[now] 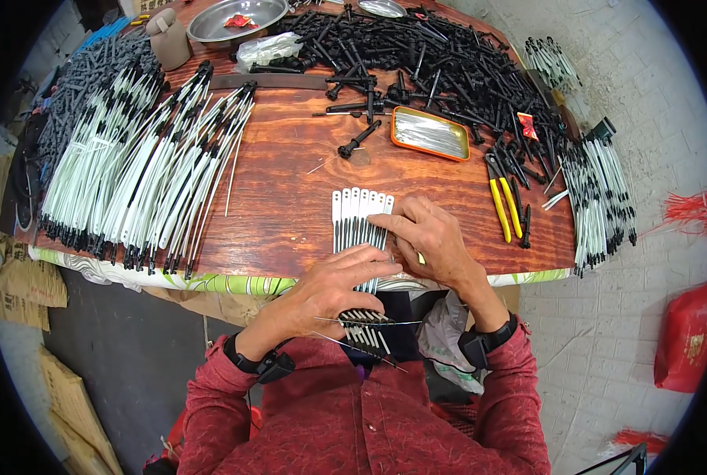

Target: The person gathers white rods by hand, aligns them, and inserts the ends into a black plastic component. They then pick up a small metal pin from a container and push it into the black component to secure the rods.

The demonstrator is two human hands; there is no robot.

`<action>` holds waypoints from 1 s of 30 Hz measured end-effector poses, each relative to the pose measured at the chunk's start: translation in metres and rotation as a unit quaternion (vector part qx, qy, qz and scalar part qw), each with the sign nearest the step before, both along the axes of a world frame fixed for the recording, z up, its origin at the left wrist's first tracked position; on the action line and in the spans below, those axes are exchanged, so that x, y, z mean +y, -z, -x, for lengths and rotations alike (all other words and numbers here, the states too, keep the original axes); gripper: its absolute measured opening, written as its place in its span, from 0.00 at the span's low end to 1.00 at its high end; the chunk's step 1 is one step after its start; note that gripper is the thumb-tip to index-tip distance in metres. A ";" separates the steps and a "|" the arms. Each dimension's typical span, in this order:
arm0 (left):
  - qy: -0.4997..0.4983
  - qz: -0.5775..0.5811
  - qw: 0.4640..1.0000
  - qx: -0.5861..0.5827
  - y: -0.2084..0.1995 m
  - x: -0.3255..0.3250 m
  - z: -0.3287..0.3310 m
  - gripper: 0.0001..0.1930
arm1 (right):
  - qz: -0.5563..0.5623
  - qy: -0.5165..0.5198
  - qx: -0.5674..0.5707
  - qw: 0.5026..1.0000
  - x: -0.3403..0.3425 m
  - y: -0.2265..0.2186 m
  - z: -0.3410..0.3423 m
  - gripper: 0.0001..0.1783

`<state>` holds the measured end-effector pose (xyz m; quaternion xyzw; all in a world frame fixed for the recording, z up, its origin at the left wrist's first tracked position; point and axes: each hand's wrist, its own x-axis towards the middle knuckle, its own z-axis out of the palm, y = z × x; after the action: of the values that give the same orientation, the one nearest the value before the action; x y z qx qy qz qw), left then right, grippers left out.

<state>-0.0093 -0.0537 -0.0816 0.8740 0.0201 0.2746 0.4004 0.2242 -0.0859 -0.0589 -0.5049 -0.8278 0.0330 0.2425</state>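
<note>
A row of several flat white strips [361,202], each with small holes at its far end, lies side by side over the front edge of the table. My left hand [333,285] is closed around the row's middle, its fingers across the top. Below it, the near ends [365,336] show black and white pieces, with thin metal wires [401,323] crossing them. My right hand [428,241] is at the row's right side, its index finger touching the strips near their holed ends. Its other fingers are curled, and a small pale yellow bit shows there; what they hold is mostly hidden.
Bundles of white rods with black ends [132,182] cover the table's left; another bundle [602,198] is at the right edge. Black plastic parts [448,67] are heaped at the back. Nearer stand an orange-rimmed tin of metal pins [428,133], yellow-handled pliers [505,207] and a loose black part [359,140].
</note>
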 end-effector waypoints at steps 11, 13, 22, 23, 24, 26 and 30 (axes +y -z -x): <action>0.010 0.009 1.000 -0.010 0.000 0.002 -0.001 0.21 | -0.011 0.000 0.013 1.000 0.003 -0.002 0.006 0.17; 0.009 0.007 1.000 -0.009 0.002 0.002 -0.002 0.21 | -0.009 -0.003 0.012 1.000 0.003 -0.002 0.004 0.18; 0.012 -0.004 1.000 -0.009 0.006 0.003 -0.001 0.22 | -0.009 -0.004 0.008 1.000 0.005 -0.004 0.011 0.21; 0.014 -0.001 1.000 -0.011 0.007 0.003 -0.001 0.23 | -0.009 -0.005 0.008 1.000 0.005 -0.005 0.011 0.21; 0.013 -0.001 1.000 -0.011 0.007 0.003 -0.001 0.23 | -0.006 -0.005 0.005 1.000 0.005 -0.005 0.011 0.22; 0.017 0.000 1.000 -0.010 0.008 0.003 -0.002 0.24 | 0.001 -0.008 0.001 1.000 0.006 -0.006 0.011 0.23; 0.017 -0.004 1.000 -0.014 0.006 0.003 -0.001 0.25 | 0.009 -0.016 0.006 1.000 0.009 -0.006 0.011 0.25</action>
<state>-0.0078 -0.0506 -0.0873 0.8718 -0.0015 0.2795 0.4022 0.2132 -0.0773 -0.0531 -0.4938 -0.8339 0.0473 0.2419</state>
